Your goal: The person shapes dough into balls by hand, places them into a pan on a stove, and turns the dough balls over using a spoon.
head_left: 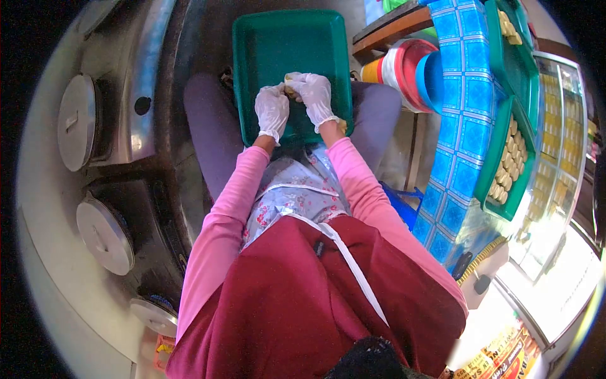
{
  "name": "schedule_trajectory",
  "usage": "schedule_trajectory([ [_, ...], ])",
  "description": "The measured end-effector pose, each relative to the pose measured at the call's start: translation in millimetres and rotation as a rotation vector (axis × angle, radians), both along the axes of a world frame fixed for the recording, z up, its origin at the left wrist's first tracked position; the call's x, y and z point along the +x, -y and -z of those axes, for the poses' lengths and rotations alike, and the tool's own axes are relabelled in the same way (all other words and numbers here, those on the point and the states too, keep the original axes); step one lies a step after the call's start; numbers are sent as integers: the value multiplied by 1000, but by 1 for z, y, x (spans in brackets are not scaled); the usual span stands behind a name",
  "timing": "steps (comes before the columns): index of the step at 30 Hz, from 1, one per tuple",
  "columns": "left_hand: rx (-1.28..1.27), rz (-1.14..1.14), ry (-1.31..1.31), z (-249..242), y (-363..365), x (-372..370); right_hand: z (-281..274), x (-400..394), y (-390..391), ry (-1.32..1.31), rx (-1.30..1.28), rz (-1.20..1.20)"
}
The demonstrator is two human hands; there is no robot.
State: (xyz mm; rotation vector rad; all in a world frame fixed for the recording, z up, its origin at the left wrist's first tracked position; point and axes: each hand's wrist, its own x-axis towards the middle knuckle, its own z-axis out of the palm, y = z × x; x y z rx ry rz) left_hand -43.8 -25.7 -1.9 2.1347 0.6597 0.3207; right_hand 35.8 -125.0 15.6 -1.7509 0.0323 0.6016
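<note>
Together, the gloved left hand (272, 111) and right hand (314, 96) are gripping a small yellowish piece (291, 90) over the green tray's (252, 44) near edge.

Both arms are reaching forward and away from the body, sleeved in pink down to the wrists, elbows bending slightly and drawing inward so the forearms are converging. The left hand (272, 112) is wearing a thin white glove and is lying knuckles up, its fingers curling toward the other hand. The right hand (314, 95), gloved the same way, is sitting a little farther out, its fingers closing around something small and yellowish that seems to be pinched between the two hands, though the strong lens distortion is making the grip hard to read. The two hands are touching at the fingertips
</note>
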Motion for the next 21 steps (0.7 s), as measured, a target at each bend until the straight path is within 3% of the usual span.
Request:
schedule_trajectory([
  [1, -22, -34, 63, 0, 1, 2, 1, 2, 2, -18, 18, 6],
  [4, -643, -167, 60, 2, -3, 14, -1, 8, 17, -80, 142, -20],
  [7, -1196, -258, -20, -28, -13, 29, 1, 16, 23, -158, 233, -33],
  [9, -1284, -180, 6, -6, -17, 33, 5, 18, 29, -182, 279, -54],
  [15, -1378, -131, -15, -12, -18, 28, -10, 17, 32, -182, 349, -92],
  [18, -1531, -156, 35, -4, -19, 26, -46, 10, 29, -165, 317, 69],
  [21, -1650, -232, 110, -13, -18, 24, -24, 4, 35, -260, 424, 362],
])
